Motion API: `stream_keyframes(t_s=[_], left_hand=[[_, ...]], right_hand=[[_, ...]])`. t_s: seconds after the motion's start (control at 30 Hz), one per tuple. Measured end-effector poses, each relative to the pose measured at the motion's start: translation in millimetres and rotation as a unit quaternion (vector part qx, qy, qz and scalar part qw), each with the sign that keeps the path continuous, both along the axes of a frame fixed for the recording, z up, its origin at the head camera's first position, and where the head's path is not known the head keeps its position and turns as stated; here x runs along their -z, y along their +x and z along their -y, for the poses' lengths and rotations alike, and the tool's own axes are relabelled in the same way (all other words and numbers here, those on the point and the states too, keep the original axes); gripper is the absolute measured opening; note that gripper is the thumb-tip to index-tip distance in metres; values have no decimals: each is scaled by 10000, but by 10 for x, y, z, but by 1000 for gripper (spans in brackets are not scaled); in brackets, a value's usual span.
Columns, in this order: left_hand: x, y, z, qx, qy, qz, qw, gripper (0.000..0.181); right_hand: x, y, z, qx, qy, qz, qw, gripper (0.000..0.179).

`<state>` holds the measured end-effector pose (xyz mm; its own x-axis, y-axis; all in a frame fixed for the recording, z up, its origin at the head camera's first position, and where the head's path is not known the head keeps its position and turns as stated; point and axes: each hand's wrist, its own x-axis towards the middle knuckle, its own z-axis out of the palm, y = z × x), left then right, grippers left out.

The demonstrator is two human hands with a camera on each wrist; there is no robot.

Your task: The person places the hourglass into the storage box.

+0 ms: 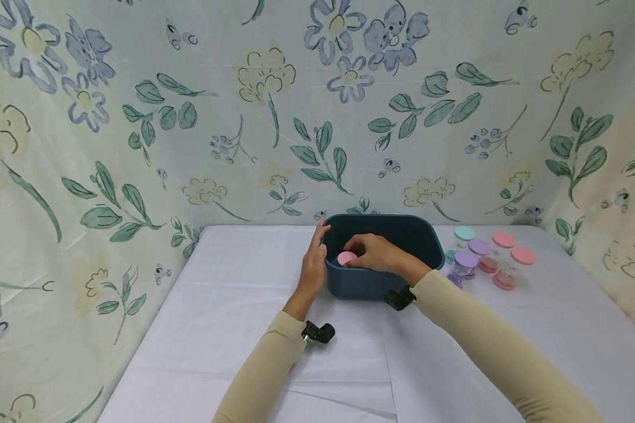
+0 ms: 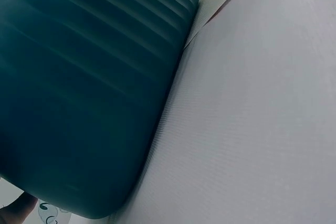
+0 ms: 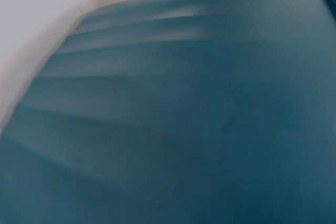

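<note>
A dark blue plastic bin [image 1: 357,284] stands on the white-covered table. My left hand [image 1: 313,267] lies along its left side, fingers extended upward and touching the wall near the rim. Over the front rim reaches my right hand [image 1: 374,254], which pinches a small jar by its pink lid [image 1: 346,258] inside the bin, at the left end. The jar's body is hidden by the bin wall. The ribbed outside of the bin [image 2: 100,77] fills much of the left wrist view, with a finger [image 2: 18,209] at the lower left corner.
To the right of the bin stand several small clear jars with coloured lids: a turquoise one [image 1: 464,233], purple ones [image 1: 465,258] and pink ones [image 1: 522,255]. A floral cloth [image 1: 307,117] hangs behind the table. The white tablecloth [image 1: 233,294] has creases at the front.
</note>
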<state>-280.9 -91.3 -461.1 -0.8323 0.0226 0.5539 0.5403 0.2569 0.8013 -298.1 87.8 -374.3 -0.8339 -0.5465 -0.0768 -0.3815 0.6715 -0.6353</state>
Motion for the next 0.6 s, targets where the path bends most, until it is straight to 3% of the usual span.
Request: stream_keyframes(t_s=[0.3, 0.6], left_hand=[[-5, -6, -15, -75, -39, 59, 9999, 51], [-2, -23, -13, -93, -8, -87, 9999, 50]], right_hand=[[-9, -16, -24, -123, -176, 33, 9998, 44], [-19, -30, -38, -117, -290, -17, 9995, 49]])
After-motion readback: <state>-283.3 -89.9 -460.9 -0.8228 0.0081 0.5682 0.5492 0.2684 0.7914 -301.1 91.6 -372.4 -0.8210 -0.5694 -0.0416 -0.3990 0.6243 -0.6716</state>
